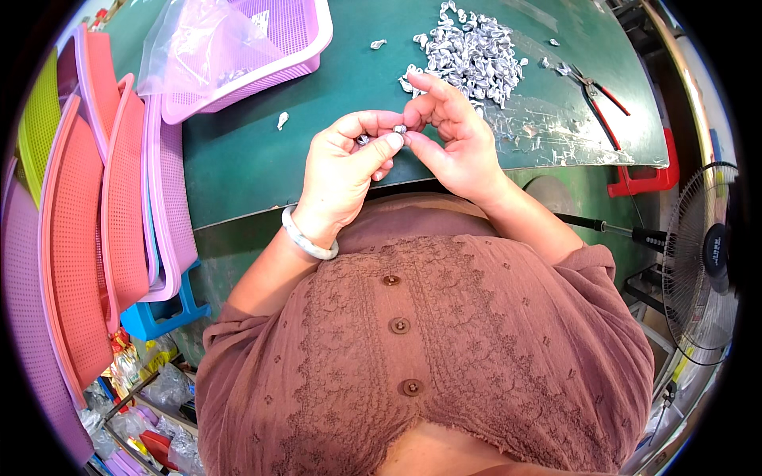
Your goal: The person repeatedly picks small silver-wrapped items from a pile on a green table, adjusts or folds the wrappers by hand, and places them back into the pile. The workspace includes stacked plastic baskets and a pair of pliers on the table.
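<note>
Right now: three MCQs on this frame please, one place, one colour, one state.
1. Where does the pile of small silvery parts lie?
A. in the basket
B. on the green table, beyond the hands
C. on the floor

2. Colour of the pliers' handles?
A. red
B. blue
C. yellow

3. The left hand and right hand are:
A. flat on the table
B. apart and empty
C. pinching one small part together

Answers: 1 B, pile sits on the tabletop; 2 A, red grips show; 3 C, fingertips of both meet on it.
</note>
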The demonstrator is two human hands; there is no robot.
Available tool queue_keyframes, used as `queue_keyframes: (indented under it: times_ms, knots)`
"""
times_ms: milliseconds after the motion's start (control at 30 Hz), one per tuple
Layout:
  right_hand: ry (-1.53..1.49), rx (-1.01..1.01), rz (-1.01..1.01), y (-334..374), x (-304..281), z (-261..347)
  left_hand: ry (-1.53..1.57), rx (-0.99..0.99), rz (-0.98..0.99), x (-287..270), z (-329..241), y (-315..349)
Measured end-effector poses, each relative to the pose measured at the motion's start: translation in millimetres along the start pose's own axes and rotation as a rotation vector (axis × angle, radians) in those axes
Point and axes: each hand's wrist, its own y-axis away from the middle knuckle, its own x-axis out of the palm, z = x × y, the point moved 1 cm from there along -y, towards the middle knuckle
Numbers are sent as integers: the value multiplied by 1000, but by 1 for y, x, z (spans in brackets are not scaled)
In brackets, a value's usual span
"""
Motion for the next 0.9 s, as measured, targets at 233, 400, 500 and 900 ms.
queue_keyframes:
  times_ms: [233, 400, 500, 900]
  knots:
    - [464, -105, 62, -13, -17, 9, 8, 13, -87, -8, 4, -4]
    - [972, -154, 202, -27, -23, 1, 231, -96, -118, -14, -1, -6]
    - [894, -163, 255, -26, -23, 1, 274, -121, -71, -20, -1, -9]
    - [980, -175, 132, -27, 0, -3, 224, -139, -87, -19, -1, -8]
